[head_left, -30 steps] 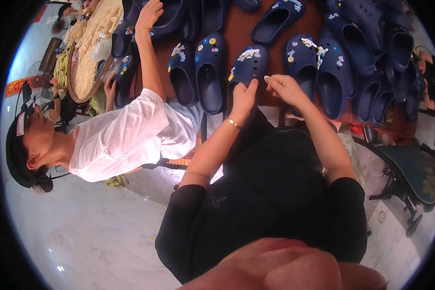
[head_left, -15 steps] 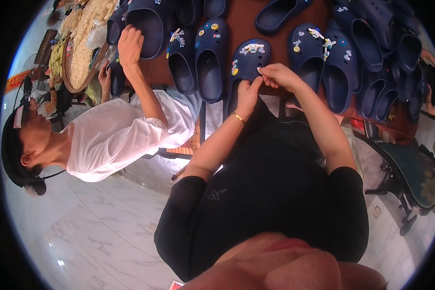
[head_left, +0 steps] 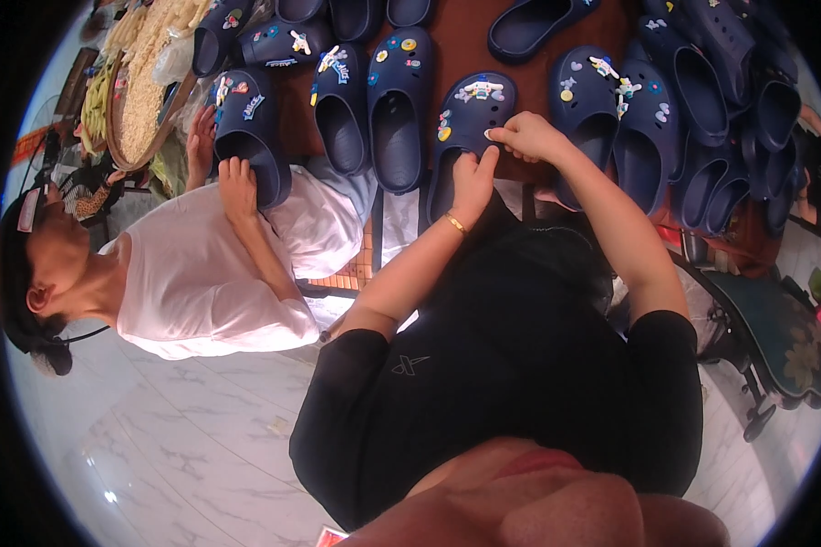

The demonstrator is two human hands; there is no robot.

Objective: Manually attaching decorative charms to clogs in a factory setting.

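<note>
Head view: the person's left hand (head_left: 473,185) was clamped on a navy clog (head_left: 472,126), its thumb along the right edge of the foot opening and its other fingers bent in at that opening, partly out of sight. The clog was in front of the person's chest, at the near edge of a reddish-brown table (head_left: 462,47), toe pointing away. Colourful charms (head_left: 480,89) sat on its toe and left side. Just to the right, the right hand (head_left: 527,138) had thumb and forefinger together on a small white piece (head_left: 490,135), close by the clog's right side; whether the two touched could not be told. A gold bracelet (head_left: 455,221) circled the left wrist.

Two decorated clogs (head_left: 399,114) lay side by side to the left of the held one, toes away from the person, and another pair (head_left: 582,102) lay to its right. Farther right, plainer clogs (head_left: 691,84) were heaped together. On the left, a co-worker in a white shirt (head_left: 205,264) had one hand (head_left: 238,190) at the opening of a charm-covered clog (head_left: 244,114). Beyond lay a heap of pale kernels (head_left: 143,102). A dark green chair (head_left: 775,324) stood at the lower right.
</note>
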